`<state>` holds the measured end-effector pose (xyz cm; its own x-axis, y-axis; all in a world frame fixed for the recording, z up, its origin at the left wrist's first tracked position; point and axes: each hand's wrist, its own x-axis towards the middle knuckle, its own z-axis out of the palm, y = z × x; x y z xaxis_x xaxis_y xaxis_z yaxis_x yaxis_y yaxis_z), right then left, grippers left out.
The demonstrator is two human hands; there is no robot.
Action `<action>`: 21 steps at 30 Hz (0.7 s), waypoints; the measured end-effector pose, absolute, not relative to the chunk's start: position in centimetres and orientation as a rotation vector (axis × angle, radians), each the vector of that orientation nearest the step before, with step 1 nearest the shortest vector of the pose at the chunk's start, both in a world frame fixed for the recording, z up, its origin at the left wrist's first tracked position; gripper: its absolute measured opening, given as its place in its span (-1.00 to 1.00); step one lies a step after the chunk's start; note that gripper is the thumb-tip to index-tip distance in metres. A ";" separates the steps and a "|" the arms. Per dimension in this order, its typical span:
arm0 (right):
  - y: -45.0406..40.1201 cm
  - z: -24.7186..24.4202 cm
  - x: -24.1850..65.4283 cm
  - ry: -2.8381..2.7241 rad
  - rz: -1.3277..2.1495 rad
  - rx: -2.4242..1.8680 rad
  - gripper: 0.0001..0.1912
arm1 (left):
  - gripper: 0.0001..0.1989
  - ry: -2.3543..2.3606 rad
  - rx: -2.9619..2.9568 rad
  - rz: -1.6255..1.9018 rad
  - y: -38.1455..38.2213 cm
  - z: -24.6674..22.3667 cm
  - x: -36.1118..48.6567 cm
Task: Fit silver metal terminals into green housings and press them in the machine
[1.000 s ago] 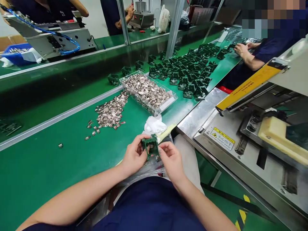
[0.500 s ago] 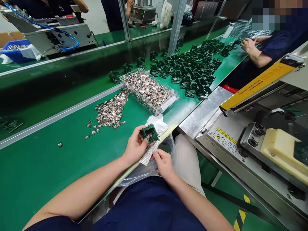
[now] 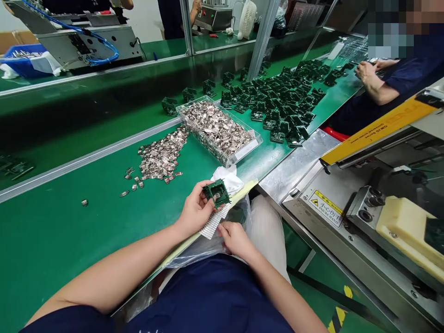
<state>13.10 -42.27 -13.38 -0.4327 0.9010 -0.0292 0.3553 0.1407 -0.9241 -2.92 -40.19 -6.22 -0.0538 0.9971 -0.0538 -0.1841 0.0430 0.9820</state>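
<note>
A long green conveyor belt (image 3: 65,245) with a matte rubbery surface runs across the bench, bounded on its far side by a bright aluminium rail (image 3: 90,157). Beyond the rail lies a second green belt (image 3: 104,106), and square aluminium uprights (image 3: 262,39) rise from the line. Further off stand a pneumatic bench press (image 3: 88,48) with looped blue tubing and a white desk fan (image 3: 247,19). To the right, a stainless steel machine bed (image 3: 322,208) carries a yellow-and-black warning label, a yellow guard bar (image 3: 378,132) and a cream block (image 3: 405,226).

On the near belt, a clear acrylic tray (image 3: 194,108) brims with small plated metal clips (image 3: 217,127), and a loose heap of the same clips (image 3: 161,157) spills beside its corner. Dark green moulded plastic frames (image 3: 277,106) crowd the belt further along, close to a co-worker's hands (image 3: 367,74).

The left hand (image 3: 196,210) grasps one square green frame (image 3: 217,193) between thumb and fingers, above the belt's near edge. The right hand (image 3: 236,240) curls just below a perforated silver strip (image 3: 215,222), its grip unclear. A white cloth (image 3: 227,180) lies just behind the frame.
</note>
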 end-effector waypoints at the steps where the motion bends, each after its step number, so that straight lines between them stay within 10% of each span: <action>1: -42.1 -13.3 13.5 -1.901 1.271 -1.238 -0.62 | -0.55 1.124 1.003 1.302 -40.2 -6.2 -2.9; 12: -39.7 -2.8 14.6 -1.818 0.890 -1.109 -0.80 | -0.58 1.135 1.162 1.351 -40.5 -6.9 -3.3; 21: -38.8 -3.1 10.8 -1.782 0.759 -1.178 -0.80 | -0.61 1.167 1.372 1.242 -40.8 -6.4 -4.0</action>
